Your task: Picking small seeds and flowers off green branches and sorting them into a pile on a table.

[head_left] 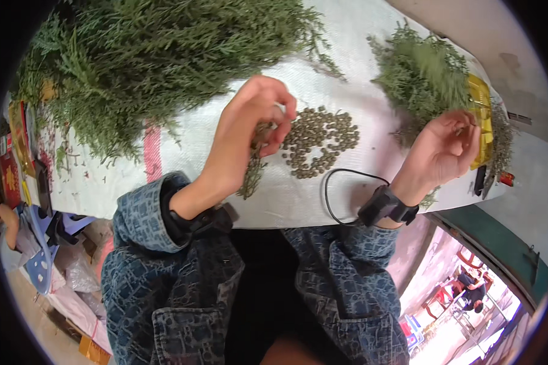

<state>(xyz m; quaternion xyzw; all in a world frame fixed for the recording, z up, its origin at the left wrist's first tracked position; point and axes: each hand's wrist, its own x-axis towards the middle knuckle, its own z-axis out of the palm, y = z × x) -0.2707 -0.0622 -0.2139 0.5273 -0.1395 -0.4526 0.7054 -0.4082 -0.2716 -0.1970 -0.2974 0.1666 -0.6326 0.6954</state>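
My left hand is closed round a green conifer sprig, whose lower end hangs below the palm. Right beside its fingertips lies a loose pile of small round brownish-green cones on the white woven sheet. Over at the right, my right hand is raised with loosely bent fingers, and nothing shows in them. Just beyond it is a smaller heap of conifer sprigs; one sprig on top is smeared by motion. Both wrists wear black straps.
A large heap of conifer branches covers the far left. By the right hand stands a yellow tray. A black cable loop runs from the right wrist. Red packages and another person's hand are at the left edge.
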